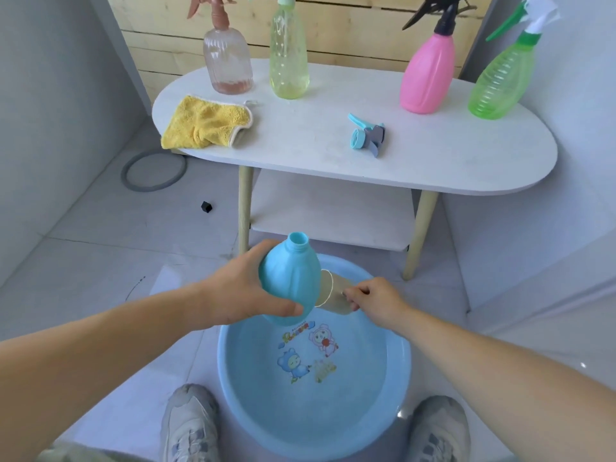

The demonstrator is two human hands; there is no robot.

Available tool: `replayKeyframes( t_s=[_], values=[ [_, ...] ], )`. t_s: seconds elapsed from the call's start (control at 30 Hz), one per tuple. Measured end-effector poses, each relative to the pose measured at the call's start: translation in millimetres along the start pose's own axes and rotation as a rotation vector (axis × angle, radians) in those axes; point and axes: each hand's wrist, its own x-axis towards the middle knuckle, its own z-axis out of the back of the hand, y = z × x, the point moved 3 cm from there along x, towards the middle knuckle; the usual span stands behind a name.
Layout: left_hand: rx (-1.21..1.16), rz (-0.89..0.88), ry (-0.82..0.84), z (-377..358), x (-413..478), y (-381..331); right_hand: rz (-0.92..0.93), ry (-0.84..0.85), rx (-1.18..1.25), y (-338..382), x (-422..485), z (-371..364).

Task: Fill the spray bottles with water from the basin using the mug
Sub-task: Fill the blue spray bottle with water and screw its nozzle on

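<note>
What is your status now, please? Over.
Left hand grips blue bottle, cap off, over basin. Right hand holds mug beside it. Nothing blocks the bottle mouth.

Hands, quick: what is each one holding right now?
Left hand grips the uncapped blue bottle.
Right hand holds the beige mug beside it.

Both bare forearms reached inward, the left from 8 o'clock and the right from 4 o'clock. The left hand (246,288) wrapped round a blue bottle (290,278), thumb across its lower front and fingers behind. At its 3 o'clock, the right hand (376,298) lay knuckles-up, fingers curled, gripping a mug (335,295) tipped on its side.
</note>
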Motion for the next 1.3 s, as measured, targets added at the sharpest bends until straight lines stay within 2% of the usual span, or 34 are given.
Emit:
replayKeyframes(
  t_s=[0.23,0.4,0.9,1.03,1.3],
  values=[
    [0.030,0.001,-0.016,-2,8,13,0.009,-0.010,-0.210,-34,18,-26],
    [0.042,0.031,-0.014,-3,12,18,0.030,0.056,-0.318,-36,21,-32],
    [0.036,0.053,-0.027,4,12,20,0.010,0.126,-0.393,-39,21,-44],
    [0.060,0.047,-0.040,7,11,17,-0.016,0.136,-0.299,-36,19,-43],
    [0.075,0.027,-0.115,29,9,0,-0.054,0.100,0.128,-3,5,-11]
  ],
)
